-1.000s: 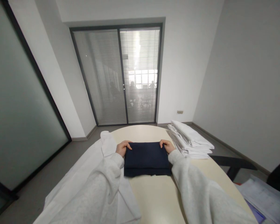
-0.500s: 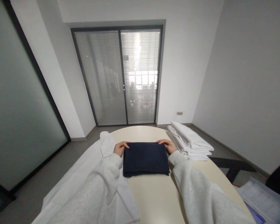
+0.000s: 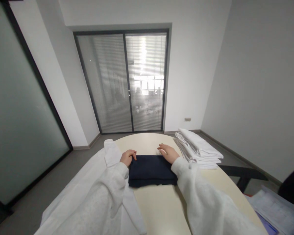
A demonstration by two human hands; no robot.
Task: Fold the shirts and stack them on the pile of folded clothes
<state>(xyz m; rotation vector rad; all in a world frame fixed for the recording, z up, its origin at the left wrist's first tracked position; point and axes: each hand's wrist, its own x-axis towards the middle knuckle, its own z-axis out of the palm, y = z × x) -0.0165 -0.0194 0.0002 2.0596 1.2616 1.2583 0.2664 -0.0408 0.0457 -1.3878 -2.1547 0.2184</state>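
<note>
A folded navy cloth [image 3: 152, 170] lies flat in front of me on the table, its near edge showing layers. My left hand [image 3: 128, 157] is closed at the far left corner of it, fingers curled and the thumb against the cloth. Over the far right part of the cloth is my right hand [image 3: 168, 152], open, its fingers stretched out past the far edge and holding nothing. The cloth's far right corner is hidden by this hand and its sleeve.
Spread white fabric [image 3: 88, 182] covers the left side of the round-ended cream table [image 3: 161, 209]. A stack of folded white cloths [image 3: 201, 148] stands at the right edge. Papers [image 3: 276, 205] and a dark chair [image 3: 292, 186] are at the lower right. Beyond is a glass door [image 3: 147, 81] with blinds.
My right hand has let go of the cloth's right edge and moved inward over it, fingers opening. The left hand's fingers have curled more. The cloth's far edge sits slightly nearer me.
</note>
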